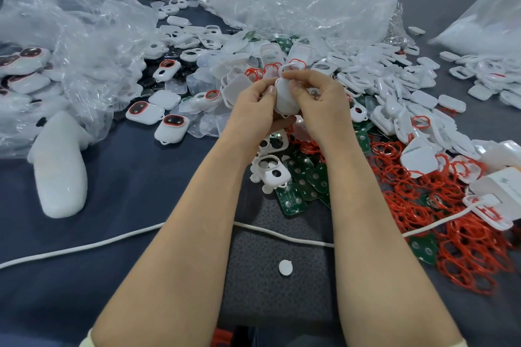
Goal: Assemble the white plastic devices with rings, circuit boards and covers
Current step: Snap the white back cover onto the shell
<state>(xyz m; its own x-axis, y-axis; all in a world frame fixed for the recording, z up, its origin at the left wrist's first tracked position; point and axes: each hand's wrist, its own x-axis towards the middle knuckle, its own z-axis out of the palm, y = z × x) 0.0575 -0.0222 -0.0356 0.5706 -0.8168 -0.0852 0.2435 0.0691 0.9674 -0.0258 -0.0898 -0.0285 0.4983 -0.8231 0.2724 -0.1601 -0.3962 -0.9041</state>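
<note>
Forearms (197,220) across cable (84,246), left hand (253,110) and right hand (321,110) in pinch on white device (284,98)

The left hand (253,110) and right hand (324,107) cover much of the white device (285,100)

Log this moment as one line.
left hand: grips white device | right hand: grips it too | red rings: heaped at right | circuit boards: loose below the hands
</note>
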